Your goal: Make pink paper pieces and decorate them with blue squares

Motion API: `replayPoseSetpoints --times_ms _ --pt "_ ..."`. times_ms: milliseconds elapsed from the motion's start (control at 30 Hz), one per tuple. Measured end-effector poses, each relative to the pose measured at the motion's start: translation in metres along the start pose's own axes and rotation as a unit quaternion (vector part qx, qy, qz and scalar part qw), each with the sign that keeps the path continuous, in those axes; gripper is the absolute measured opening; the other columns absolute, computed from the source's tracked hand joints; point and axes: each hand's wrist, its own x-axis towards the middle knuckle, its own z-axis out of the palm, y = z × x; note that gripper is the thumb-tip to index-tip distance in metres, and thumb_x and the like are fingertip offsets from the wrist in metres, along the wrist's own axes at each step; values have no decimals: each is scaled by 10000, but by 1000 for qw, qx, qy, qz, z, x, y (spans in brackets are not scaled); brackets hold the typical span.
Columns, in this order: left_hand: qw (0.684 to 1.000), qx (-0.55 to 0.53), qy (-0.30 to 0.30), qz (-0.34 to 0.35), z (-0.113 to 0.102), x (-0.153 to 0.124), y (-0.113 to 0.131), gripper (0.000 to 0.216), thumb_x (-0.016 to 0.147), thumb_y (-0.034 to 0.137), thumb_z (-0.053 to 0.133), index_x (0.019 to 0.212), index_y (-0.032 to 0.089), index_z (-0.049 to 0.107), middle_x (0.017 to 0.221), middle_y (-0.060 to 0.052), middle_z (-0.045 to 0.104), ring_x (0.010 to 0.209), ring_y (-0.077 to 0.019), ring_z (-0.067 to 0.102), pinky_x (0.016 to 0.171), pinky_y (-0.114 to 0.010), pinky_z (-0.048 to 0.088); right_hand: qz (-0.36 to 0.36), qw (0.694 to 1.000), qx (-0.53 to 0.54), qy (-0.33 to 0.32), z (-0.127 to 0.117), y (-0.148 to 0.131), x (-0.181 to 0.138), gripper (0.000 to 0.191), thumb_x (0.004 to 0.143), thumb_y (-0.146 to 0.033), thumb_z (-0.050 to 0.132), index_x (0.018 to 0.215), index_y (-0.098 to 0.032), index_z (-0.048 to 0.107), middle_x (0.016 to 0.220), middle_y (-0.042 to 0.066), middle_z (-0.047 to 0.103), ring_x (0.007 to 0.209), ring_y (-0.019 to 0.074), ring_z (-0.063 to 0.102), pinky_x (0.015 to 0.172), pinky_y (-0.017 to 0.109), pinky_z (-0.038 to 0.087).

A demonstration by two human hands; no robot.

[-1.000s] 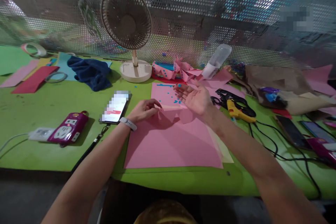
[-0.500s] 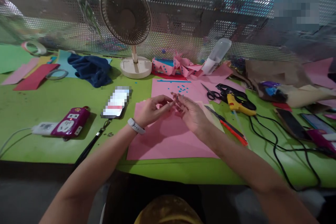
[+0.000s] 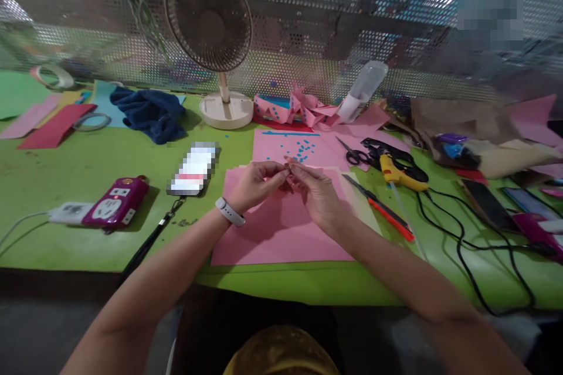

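Observation:
My left hand (image 3: 254, 183), with a white band at the wrist, and my right hand (image 3: 316, 192) meet fingertip to fingertip above a large pink paper sheet (image 3: 281, 231). Both are pinched together on something too small to make out. Behind them lies another pink sheet (image 3: 281, 148) scattered with small blue dots (image 3: 303, 149).
On the green table (image 3: 79, 170) lie a phone (image 3: 192, 168), a magenta power strip (image 3: 115, 202), scissors (image 3: 354, 155), a yellow glue gun (image 3: 398, 173), an orange-handled cutter (image 3: 380, 208) and cables (image 3: 466, 246). A fan (image 3: 211, 17), blue cloth (image 3: 147, 111), folded pink paper pieces (image 3: 299, 110) and a plastic bottle (image 3: 363, 91) stand behind.
My right hand, first palm-up and open over the dotted sheet, came down and left to meet my left hand. Both hands' fingertips have closed together. The view shifted slightly.

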Motion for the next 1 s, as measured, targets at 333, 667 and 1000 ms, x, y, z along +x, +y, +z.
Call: replayPoseSetpoints --times_ms 333,667,1000 --pt "996 82 -40 16 -17 3 4 200 872 283 597 821 111 685 693 -74 730 618 -130 679 624 -235 545 -87 964 -239 -83 -18 -41 10 214 740 -445 760 779 -242 703 784 5 674 753 163 604 730 327 519" --pt "983 154 -87 44 -23 3 3 138 838 219 565 819 129 667 722 -61 727 674 -149 683 672 -265 541 -53 911 -346 -218 -22 -47 6 180 837 -404 648 848 -226 622 797 12 664 755 171 622 730 339 485" --pt "984 142 -102 44 -21 3 4 136 827 202 560 807 131 673 731 -58 732 675 -146 687 667 -254 544 -24 916 -325 -236 -22 -47 6 190 815 -365 679 829 -187 613 809 27 670 783 161 633 777 338 496"
